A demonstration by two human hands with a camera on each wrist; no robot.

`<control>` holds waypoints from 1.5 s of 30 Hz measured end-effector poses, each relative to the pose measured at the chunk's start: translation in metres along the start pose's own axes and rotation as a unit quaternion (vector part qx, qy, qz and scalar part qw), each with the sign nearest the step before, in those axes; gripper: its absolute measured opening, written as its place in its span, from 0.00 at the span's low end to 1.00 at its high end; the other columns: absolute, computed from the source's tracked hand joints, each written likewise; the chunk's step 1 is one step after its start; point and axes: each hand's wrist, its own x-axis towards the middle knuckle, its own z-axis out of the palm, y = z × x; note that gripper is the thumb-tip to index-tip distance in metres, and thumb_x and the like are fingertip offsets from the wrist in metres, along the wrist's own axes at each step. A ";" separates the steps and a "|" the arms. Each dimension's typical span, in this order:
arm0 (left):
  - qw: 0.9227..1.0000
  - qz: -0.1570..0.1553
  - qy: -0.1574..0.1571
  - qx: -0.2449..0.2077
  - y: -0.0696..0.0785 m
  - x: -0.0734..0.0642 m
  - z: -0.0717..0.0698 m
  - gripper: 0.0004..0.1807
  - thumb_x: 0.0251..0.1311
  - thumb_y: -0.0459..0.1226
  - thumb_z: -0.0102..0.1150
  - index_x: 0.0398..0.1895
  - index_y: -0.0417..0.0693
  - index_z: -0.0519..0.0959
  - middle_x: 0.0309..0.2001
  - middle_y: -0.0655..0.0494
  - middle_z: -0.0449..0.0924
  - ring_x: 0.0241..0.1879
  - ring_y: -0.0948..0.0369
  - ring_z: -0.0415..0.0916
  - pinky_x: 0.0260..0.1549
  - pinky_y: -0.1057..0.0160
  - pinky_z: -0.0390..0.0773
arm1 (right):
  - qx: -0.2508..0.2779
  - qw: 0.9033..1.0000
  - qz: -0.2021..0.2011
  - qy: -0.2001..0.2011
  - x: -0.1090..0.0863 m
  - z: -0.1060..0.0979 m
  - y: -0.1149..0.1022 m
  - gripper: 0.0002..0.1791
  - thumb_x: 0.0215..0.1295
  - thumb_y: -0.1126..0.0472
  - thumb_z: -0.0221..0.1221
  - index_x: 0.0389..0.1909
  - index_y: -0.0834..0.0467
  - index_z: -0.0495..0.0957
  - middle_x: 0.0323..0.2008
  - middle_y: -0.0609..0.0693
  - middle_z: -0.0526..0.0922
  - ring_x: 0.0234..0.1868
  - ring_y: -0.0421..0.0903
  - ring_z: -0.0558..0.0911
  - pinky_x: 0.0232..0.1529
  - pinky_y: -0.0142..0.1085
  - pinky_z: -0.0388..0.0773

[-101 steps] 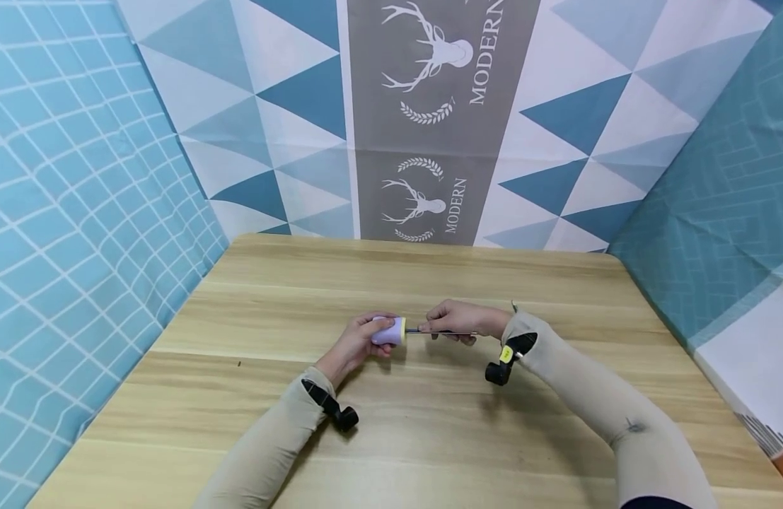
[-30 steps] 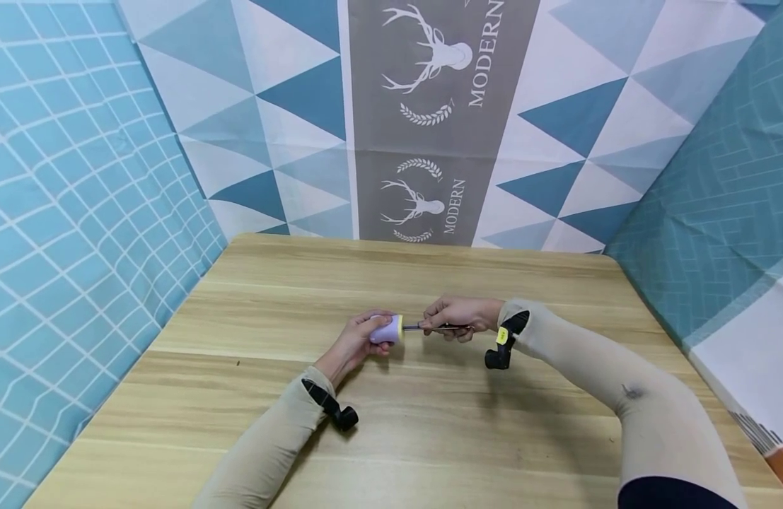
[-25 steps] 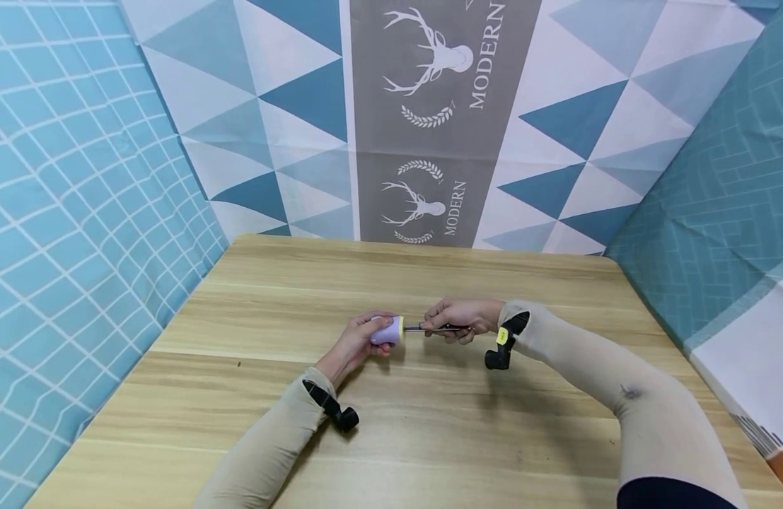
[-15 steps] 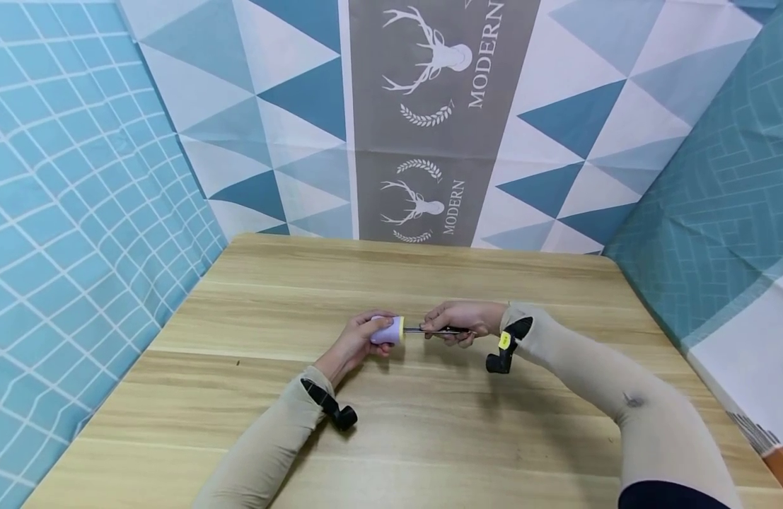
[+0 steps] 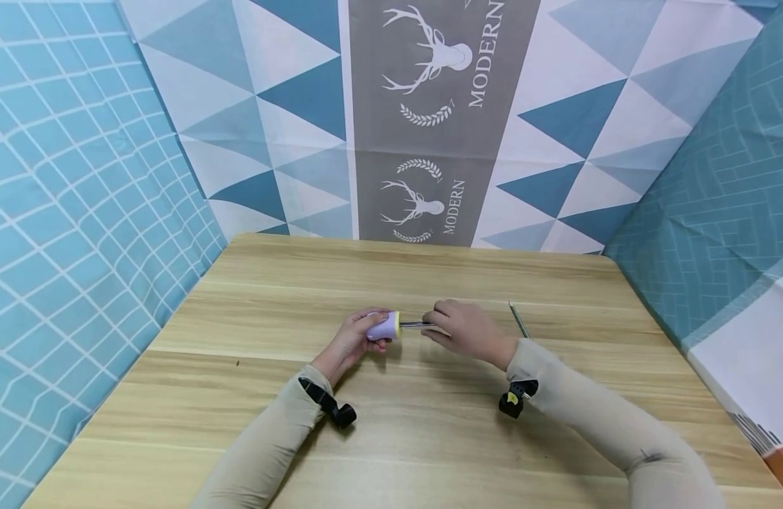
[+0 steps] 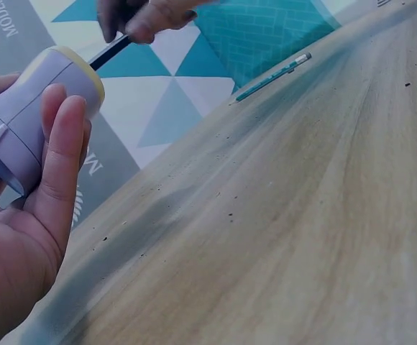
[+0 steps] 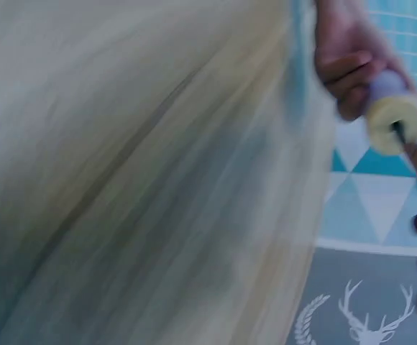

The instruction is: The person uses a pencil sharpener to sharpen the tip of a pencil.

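Observation:
My left hand (image 5: 349, 344) grips a lilac, barrel-shaped pencil sharpener (image 5: 383, 326) with a yellow rim, held sideways above the table. From its yellow end a dark, thin pencil (image 5: 414, 324) sticks out to the right. The thumb and fingers of my right hand (image 5: 469, 331) pinch that pencil's outer part, knuckles up. In the left wrist view the sharpener (image 6: 23, 115) lies in the left palm, and the pencil (image 6: 111, 52) runs up to the right fingertips. The right wrist view shows the pencil (image 7: 398, 132) entering the hole in the yellow end.
A second, green pencil (image 5: 518, 319) lies on the wooden table (image 5: 315, 283) just beyond the right wrist; the left wrist view shows this pencil (image 6: 273, 76) near the far edge. Patterned cloth walls (image 5: 289, 106) enclose the back and sides.
My right hand has turned over so its knuckles face up, and its forearm has swung nearer, uncovering the pencil on the table. The sharpener has shifted slightly left and up.

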 end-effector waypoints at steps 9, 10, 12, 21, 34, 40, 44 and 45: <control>1.000 -0.017 0.007 0.012 -0.004 0.003 0.001 0.22 0.63 0.35 0.55 0.57 0.29 0.74 0.33 0.43 0.75 0.16 0.64 0.76 0.17 0.70 0.82 | -0.145 0.972 -0.160 0.096 -0.004 0.018 0.010 0.19 0.81 0.58 0.43 0.33 0.59 0.78 0.27 0.48 0.76 0.21 0.42 0.72 0.14 0.27 0.71; 1.000 -0.018 0.009 0.012 -0.004 0.003 0.001 0.22 0.63 0.35 0.55 0.57 0.29 0.74 0.34 0.43 0.74 0.16 0.64 0.76 0.17 0.70 0.82 | -0.141 0.972 -0.166 0.091 -0.003 0.018 0.011 0.19 0.80 0.58 0.42 0.33 0.60 0.78 0.28 0.49 0.77 0.21 0.42 0.72 0.15 0.28 0.72; 1.000 -0.017 0.012 0.012 -0.003 0.003 0.000 0.22 0.63 0.35 0.55 0.57 0.29 0.74 0.34 0.43 0.74 0.16 0.64 0.76 0.18 0.70 0.82 | -0.129 0.973 -0.172 0.078 -0.002 0.018 0.012 0.19 0.80 0.59 0.42 0.34 0.61 0.77 0.29 0.49 0.77 0.22 0.42 0.72 0.17 0.28 0.73; 1.000 -0.020 0.014 0.017 -0.001 0.000 -0.003 0.20 0.64 0.35 0.55 0.56 0.30 0.75 0.34 0.43 0.73 0.16 0.64 0.76 0.18 0.70 0.82 | -0.062 0.992 -0.106 0.019 0.002 0.020 0.005 0.14 0.76 0.55 0.52 0.31 0.58 0.73 0.26 0.46 0.76 0.19 0.40 0.73 0.17 0.27 0.73; 0.999 -0.024 0.008 0.028 0.000 0.004 -0.003 0.16 0.64 0.34 0.56 0.52 0.34 0.78 0.34 0.41 0.74 0.16 0.63 0.77 0.16 0.69 0.82 | 0.316 0.933 0.131 -0.109 0.011 0.009 0.008 0.15 0.68 0.66 0.61 0.22 0.55 0.70 0.17 0.40 0.68 0.18 0.30 0.61 0.17 0.27 0.61; 0.999 -0.020 -0.001 0.025 0.000 0.001 -0.001 0.10 0.63 0.33 0.57 0.45 0.42 0.83 0.35 0.41 0.75 0.16 0.62 0.77 0.17 0.68 0.83 | 0.456 0.822 0.275 -0.202 0.014 0.004 0.014 0.19 0.72 0.62 0.58 0.20 0.56 0.65 0.12 0.42 0.60 0.12 0.36 0.55 0.14 0.29 0.54; 1.000 -0.014 -0.002 0.019 -0.002 0.001 0.002 0.08 0.62 0.31 0.57 0.40 0.47 0.85 0.35 0.41 0.75 0.15 0.61 0.76 0.16 0.68 0.82 | 0.539 0.709 0.370 -0.265 0.015 0.001 0.020 0.20 0.74 0.58 0.55 0.30 0.72 0.68 0.11 0.46 0.62 0.10 0.38 0.54 0.10 0.30 0.50; 1.000 -0.012 -0.003 0.018 -0.002 0.001 0.003 0.08 0.61 0.31 0.57 0.39 0.49 0.85 0.35 0.41 0.75 0.15 0.61 0.76 0.15 0.68 0.82 | 0.550 0.689 0.384 -0.277 0.015 0.001 0.021 0.20 0.74 0.58 0.55 0.34 0.75 0.68 0.11 0.47 0.63 0.10 0.38 0.54 0.10 0.29 0.50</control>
